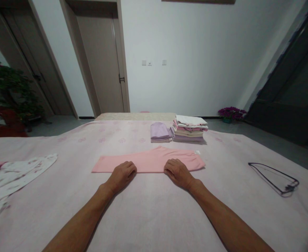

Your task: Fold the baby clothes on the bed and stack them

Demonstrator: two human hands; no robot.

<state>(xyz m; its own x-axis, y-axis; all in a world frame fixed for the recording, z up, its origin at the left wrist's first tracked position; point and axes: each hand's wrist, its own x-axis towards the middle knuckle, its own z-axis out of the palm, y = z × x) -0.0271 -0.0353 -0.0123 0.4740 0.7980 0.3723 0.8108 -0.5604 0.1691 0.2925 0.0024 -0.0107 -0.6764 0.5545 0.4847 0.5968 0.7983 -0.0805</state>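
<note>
Head view: folding looks part done, with a folded stack (190, 130) and a lower lilac pile (159, 131) just right of centre, the pink garment (149, 160) mid-frame laid flat as a long strip, not yet compact, and white printed clothing (19, 174) loose at the left edge. Left hand (124, 172) and right hand (177, 172) sit apart on the strip's near edge, fingers curled in, seemingly pinching fabric; forearms angle inward from the bottom of frame, knuckles up.
</note>
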